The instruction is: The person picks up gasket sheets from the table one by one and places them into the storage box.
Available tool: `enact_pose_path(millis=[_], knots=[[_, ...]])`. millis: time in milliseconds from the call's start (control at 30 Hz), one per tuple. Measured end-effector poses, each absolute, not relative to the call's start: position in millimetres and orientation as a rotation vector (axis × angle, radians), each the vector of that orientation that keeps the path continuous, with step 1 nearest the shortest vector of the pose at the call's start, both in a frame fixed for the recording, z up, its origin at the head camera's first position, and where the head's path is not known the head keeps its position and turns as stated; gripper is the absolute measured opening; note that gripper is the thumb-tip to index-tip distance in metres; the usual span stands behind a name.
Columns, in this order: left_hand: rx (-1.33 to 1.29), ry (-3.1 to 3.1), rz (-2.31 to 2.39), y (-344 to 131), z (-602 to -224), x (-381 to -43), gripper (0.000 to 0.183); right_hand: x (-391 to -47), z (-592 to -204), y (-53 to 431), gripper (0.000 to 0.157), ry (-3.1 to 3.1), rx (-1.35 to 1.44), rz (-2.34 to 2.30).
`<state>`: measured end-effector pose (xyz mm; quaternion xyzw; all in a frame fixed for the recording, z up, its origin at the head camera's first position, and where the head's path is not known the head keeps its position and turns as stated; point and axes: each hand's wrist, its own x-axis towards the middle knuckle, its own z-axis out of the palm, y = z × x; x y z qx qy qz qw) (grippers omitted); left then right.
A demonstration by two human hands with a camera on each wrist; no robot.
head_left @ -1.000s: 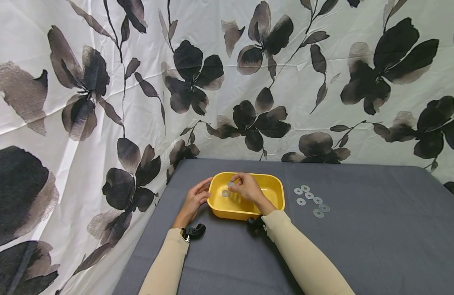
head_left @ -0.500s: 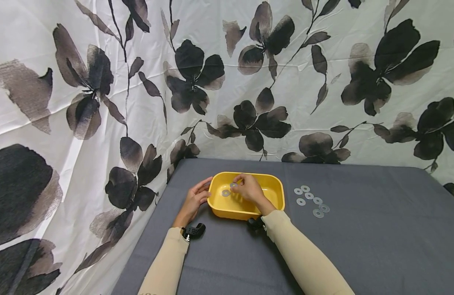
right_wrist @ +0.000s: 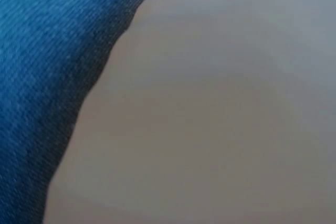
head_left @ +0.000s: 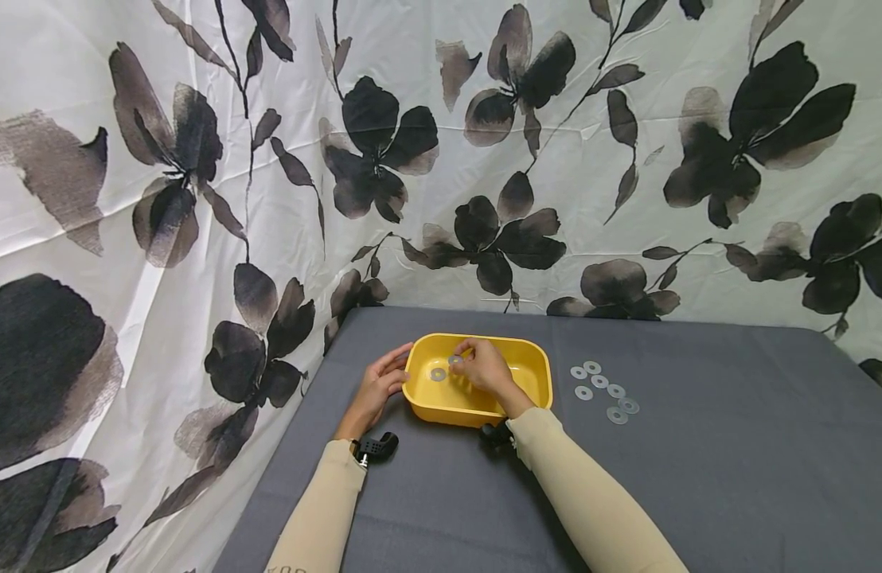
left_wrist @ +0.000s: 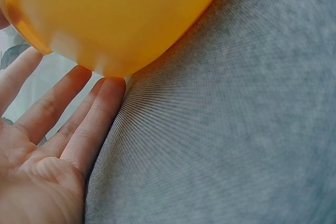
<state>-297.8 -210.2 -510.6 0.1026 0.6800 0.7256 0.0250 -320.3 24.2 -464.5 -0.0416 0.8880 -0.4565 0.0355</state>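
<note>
A yellow plastic bin [head_left: 455,415] sits on the grey cloth. My left hand [head_left: 375,391] rests against its left end; in the left wrist view the fairly straight fingers [left_wrist: 100,121] touch the bin's wall [left_wrist: 126,14]. Reaching over the near rim, my right hand [head_left: 484,368] pinches a flat metal washer [head_left: 455,360] between thumb and fingertips, inside the bin. Another washer [head_left: 438,375] lies on the bin floor, just left of the pinched one. The right wrist view holds only a blurred pale surface and cloth, so the right fingers are hidden there.
Several loose washers [head_left: 599,381] lie in a group on the grey-covered table [head_left: 735,446] to the right of the bin, two of them overlapping. A white curtain with dark flowers [head_left: 427,159] hangs behind the table and along its left side.
The pinched washer has shifted slightly to the right and turned in the right hand's fingertips. The left hand and the bin stay in place.
</note>
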Motion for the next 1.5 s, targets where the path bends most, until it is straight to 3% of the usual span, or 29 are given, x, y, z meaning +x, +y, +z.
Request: enact_pose_path(millis=[200,467,733,1033,1500], knots=[[0.320,2.106,2.253,-211,-511,-298,0.057,-323,-465,22,0.028,2.735,-0.104,-1.389],[0.332,2.103,2.242,-210,-510,-298,0.057,-322,-462,25,0.018,2.722,-0.096,-1.558],[0.319,2.114,2.227,-212,-510,-297,0.057,-298,-439,42,0.021,2.615,-0.323,-1.657],[0.349,2.088,2.244,-211,-512,-298,0.056,-283,-420,122,0.027,2.456,-0.755,-1.537],[0.300,2.124,2.230,-208,-511,-297,0.056,-280,-431,246,0.038,2.820,-0.437,-1.288]])
